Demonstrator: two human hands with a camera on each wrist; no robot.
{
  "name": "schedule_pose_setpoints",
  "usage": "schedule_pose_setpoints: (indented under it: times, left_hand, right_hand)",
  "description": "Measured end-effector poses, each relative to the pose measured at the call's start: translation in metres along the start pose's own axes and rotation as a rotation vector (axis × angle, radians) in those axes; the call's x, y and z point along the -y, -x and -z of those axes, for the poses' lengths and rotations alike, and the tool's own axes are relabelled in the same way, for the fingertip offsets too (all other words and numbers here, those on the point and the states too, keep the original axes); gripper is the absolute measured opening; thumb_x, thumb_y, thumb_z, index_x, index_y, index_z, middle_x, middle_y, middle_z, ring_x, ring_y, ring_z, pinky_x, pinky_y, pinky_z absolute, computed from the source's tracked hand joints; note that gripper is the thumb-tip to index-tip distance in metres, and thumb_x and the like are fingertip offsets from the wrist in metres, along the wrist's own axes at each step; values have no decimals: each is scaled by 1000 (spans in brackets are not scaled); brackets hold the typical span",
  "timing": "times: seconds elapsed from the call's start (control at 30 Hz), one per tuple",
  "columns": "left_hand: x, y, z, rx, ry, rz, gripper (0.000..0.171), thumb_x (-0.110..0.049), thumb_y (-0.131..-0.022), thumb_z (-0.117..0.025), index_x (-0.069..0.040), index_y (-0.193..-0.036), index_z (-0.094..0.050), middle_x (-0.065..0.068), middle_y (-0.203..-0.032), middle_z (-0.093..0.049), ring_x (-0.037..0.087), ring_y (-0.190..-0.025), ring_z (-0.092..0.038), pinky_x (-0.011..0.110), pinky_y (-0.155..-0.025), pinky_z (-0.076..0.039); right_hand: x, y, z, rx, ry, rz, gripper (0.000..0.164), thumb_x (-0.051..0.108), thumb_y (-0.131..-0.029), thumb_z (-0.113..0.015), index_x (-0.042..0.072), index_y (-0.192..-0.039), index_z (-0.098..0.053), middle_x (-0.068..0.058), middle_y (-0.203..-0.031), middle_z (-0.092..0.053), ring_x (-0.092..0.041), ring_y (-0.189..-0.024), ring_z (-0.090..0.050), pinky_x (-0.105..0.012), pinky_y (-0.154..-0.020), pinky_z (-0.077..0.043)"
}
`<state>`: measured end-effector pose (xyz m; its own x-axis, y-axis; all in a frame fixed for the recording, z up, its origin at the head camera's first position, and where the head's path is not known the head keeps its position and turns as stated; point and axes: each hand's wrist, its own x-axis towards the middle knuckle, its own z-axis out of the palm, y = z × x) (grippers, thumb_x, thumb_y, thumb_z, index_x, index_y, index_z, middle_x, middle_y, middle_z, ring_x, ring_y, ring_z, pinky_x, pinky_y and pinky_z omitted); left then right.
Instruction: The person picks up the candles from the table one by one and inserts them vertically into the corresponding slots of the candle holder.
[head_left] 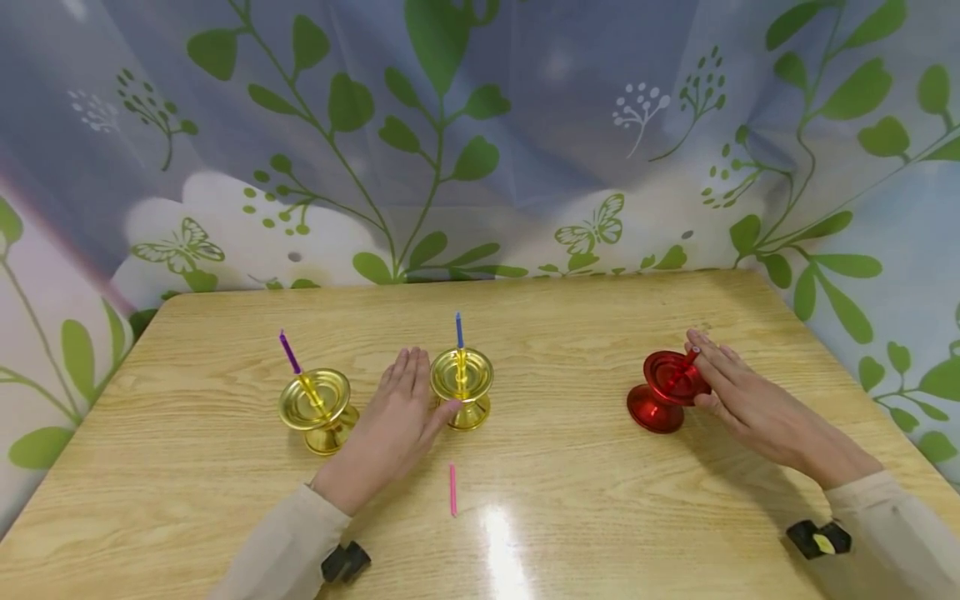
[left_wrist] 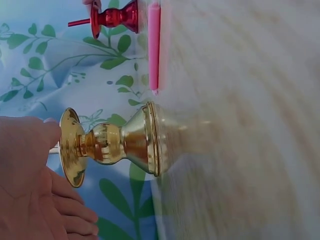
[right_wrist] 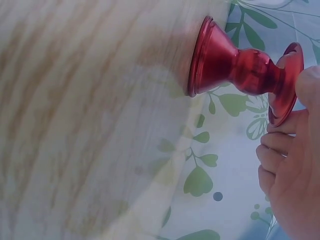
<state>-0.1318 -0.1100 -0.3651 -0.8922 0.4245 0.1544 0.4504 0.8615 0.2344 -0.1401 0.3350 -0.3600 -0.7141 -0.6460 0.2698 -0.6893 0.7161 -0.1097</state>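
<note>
My left hand [head_left: 393,417] stretches its fingers forward between two gold candle holders, thumb at the rim of the middle holder [head_left: 462,375]. A blue candle [head_left: 460,331] stands upright in that one. The left gold holder [head_left: 330,437] carries a tilted purple candle [head_left: 289,352]. My right hand [head_left: 750,408] lies along the right side of a red candle holder [head_left: 656,410], fingers extended, thumb at the rim. A short red stem [head_left: 692,358] rises from its dish. In the right wrist view, the dish of the red holder [right_wrist: 250,70] partly overlaps the fingers.
A pink candle [head_left: 453,490] lies flat on the wooden table [head_left: 555,467], in front of the middle holder. Behind the table hangs a leaf-patterned curtain [head_left: 525,150], which also runs along both sides.
</note>
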Motion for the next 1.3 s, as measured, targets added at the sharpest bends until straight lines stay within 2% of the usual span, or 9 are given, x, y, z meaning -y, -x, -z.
schedule_pose_setpoints:
  times: [0.17,0.33,0.43,0.5,0.57,0.63,0.73,0.9,1.3]
  left_hand:
    - [-2,8,1,52,-14,30,71,-41,-105,-37,19,-142,-27,37,-146,-28,47,-138,-25,51,-114,-23]
    - [-9,18,2,24,-61,33,55,-24,-104,-43,21,-134,-39,39,-136,-42,49,-129,-40,53,-109,-34]
    - [-17,25,1,-18,-115,42,42,-21,-102,-50,19,-111,-56,31,-105,-61,41,-100,-62,46,-89,-53]
    - [-23,30,-1,-17,-137,69,37,-23,-101,-52,12,-93,-58,19,-82,-59,32,-77,-63,40,-70,-57]
    - [-31,33,-3,17,-144,122,38,-29,-100,-52,5,-83,-54,10,-71,-48,26,-66,-56,38,-58,-53]
    - [-39,36,-6,78,-158,176,44,-36,-100,-51,4,-82,-51,9,-72,-45,25,-66,-53,38,-58,-51]
    - [-48,40,-10,145,-197,212,53,-48,-99,-48,3,-82,-49,10,-74,-43,26,-69,-50,41,-61,-48]
    - [-55,45,-19,175,-251,187,60,-57,-96,-45,2,-86,-47,10,-79,-37,25,-68,-45,40,-61,-45]
    - [-60,47,-30,245,-269,169,42,-39,-100,-48,2,-90,-48,10,-82,-37,26,-73,-45,40,-64,-45]
  right_hand:
    - [1,1,0,5,-4,-12,57,23,-102,-49,-15,-141,-34,-18,-160,-12,-14,-147,-5,-15,-115,0]
    - [2,1,0,6,-1,-23,58,24,-102,-49,-14,-142,-34,-19,-159,-14,-17,-147,-6,-15,-115,0]
    - [3,1,1,7,-1,-29,59,25,-102,-49,-14,-143,-33,-16,-160,-12,-19,-147,-7,-15,-115,0]
    - [3,0,1,8,0,-30,59,25,-102,-49,-14,-143,-33,-15,-160,-11,-19,-147,-8,-15,-115,0]
    - [4,0,2,10,0,-31,59,25,-102,-49,-14,-143,-33,-15,-160,-11,-19,-147,-8,-15,-115,1]
    - [4,0,2,13,0,-32,59,25,-102,-49,-14,-143,-32,-16,-160,-11,-19,-147,-8,-15,-115,1]
    - [4,0,2,19,-1,-39,59,25,-102,-49,-14,-143,-33,-17,-160,-12,-19,-147,-8,-14,-114,1]
    - [6,1,2,42,-24,-66,60,24,-102,-49,-13,-145,-30,-18,-160,-11,-20,-148,-6,-12,-113,2]
    - [7,1,4,60,-50,-88,60,23,-102,-50,-13,-145,-30,-22,-158,-13,-23,-148,-7,-11,-112,3]
